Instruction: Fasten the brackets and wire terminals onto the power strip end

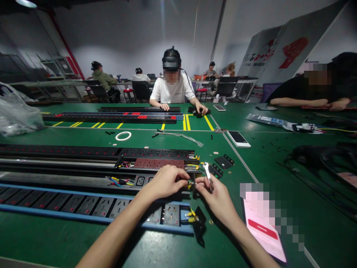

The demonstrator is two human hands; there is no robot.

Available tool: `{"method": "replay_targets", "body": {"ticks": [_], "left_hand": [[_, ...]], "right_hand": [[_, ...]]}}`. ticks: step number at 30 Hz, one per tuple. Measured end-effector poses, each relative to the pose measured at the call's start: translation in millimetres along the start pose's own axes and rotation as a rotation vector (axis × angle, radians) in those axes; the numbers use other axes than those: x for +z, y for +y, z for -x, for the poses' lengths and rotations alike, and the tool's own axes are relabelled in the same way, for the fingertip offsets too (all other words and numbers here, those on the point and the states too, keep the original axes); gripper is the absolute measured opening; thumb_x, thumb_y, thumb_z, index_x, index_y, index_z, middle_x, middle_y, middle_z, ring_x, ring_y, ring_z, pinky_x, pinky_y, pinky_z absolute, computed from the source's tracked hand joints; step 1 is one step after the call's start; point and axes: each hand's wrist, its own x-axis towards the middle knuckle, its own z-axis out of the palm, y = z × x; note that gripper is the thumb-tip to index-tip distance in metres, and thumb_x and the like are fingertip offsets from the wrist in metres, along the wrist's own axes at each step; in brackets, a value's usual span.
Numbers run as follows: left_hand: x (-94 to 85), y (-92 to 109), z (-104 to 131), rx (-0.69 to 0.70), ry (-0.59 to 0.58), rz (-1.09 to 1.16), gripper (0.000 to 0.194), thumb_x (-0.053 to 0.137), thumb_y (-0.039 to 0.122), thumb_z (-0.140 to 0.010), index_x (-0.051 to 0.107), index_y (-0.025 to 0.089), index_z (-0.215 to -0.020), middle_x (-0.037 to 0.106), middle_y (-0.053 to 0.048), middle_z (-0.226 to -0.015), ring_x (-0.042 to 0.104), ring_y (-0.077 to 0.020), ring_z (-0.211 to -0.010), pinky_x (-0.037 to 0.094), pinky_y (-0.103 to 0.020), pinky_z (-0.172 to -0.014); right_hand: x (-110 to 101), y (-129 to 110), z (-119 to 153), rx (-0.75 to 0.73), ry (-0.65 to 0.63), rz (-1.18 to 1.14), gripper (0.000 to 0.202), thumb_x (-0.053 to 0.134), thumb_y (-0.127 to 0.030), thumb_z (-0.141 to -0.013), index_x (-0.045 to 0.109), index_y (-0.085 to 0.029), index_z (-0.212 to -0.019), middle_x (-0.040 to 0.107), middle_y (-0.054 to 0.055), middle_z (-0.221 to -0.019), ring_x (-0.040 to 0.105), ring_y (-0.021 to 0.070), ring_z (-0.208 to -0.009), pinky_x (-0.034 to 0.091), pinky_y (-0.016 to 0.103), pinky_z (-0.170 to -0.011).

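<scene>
In the head view, my right grip (214, 191) clasps a wrench (206, 172), fingertips at a small upright black plate (193, 181). My left grip (169, 180) is at the yellow wire ends (190, 185) beside the plate; I cannot tell whether it grasps them. The plate stands at the end of a black power strip (140, 181) on the green counter (167, 253).

A green table (55, 238) with yellow stripes (186, 123) across its far part carries a blue-framed socket strip (103, 207) nearest the viewer and black socket strips (156, 153) beyond it, roughly parallel. Past these lie a white ring (122, 140) and a white phone (238, 139). A clear plastic bag (18, 113) sits at the left, dark cables (309, 163) tangle at the right, and small black plates (224, 161) lie near the strips' ends.
</scene>
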Motion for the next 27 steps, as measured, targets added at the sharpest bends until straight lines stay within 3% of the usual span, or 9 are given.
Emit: {"method": "replay_targets", "body": {"ticks": [5, 12, 17, 22, 27], "left_hand": [[7.6, -4.1, -1.8, 0.066, 0.030, -0.205, 0.015, 0.064, 0.027, -0.088, 0.078, 0.024, -0.093, 0.075, -0.004, -0.082, 0.064, -0.0197, -0.079, 0.042, -0.027, -0.068], [19.9, -20.0, -4.5, 0.236, 0.050, -0.175, 0.014, 0.064, 0.025, -0.089, 0.078, 0.020, -0.093, 0.072, -0.004, -0.076, 0.059, -0.0162, -0.071, 0.039, -0.025, -0.063], [21.7, -21.4, -4.2, 0.289, 0.086, -0.190, 0.016, 0.061, 0.022, -0.090, 0.076, 0.017, -0.091, 0.071, -0.005, -0.076, 0.058, -0.0164, -0.069, 0.039, -0.026, -0.063], [21.7, -21.6, -4.3, 0.292, 0.102, -0.184, 0.015, 0.061, 0.021, -0.091, 0.076, 0.017, -0.090, 0.071, -0.004, -0.074, 0.058, -0.0159, -0.068, 0.039, -0.025, -0.062], [22.4, -22.6, -3.6, 0.295, 0.090, -0.197, 0.016, 0.061, 0.023, -0.092, 0.076, 0.019, -0.094, 0.072, -0.003, -0.077, 0.058, -0.0159, -0.070, 0.039, -0.026, -0.062]], "right_hand": [[1.9, 0.7, 1.0, -0.008, 0.022, 0.008, 0.017, 0.059, -0.036, -0.085, 0.051, -0.022, -0.081, 0.072, 0.008, -0.092, 0.066, 0.0229, -0.084, 0.047, 0.034, -0.078], [4.9, -2.5, 1.0, -0.014, 0.067, -0.052, 0.028, 0.060, -0.038, -0.081, 0.038, -0.025, -0.069, 0.074, 0.011, -0.090, 0.068, 0.0234, -0.080, 0.051, 0.033, -0.073], [3.9, -2.7, -0.5, -0.002, 0.011, 0.006, 0.020, 0.059, -0.039, -0.081, 0.055, -0.020, -0.077, 0.073, 0.011, -0.091, 0.068, 0.0241, -0.081, 0.052, 0.033, -0.075], [2.6, -1.6, -1.4, -0.026, 0.003, 0.073, 0.028, 0.056, -0.039, -0.083, 0.066, -0.015, -0.094, 0.072, 0.008, -0.084, 0.067, 0.0240, -0.081, 0.050, 0.034, -0.078], [1.0, -1.6, -3.2, -0.026, 0.012, 0.023, 0.023, 0.059, -0.039, -0.081, 0.057, -0.019, -0.071, 0.074, 0.010, -0.085, 0.067, 0.0244, -0.081, 0.050, 0.033, -0.076]]}}
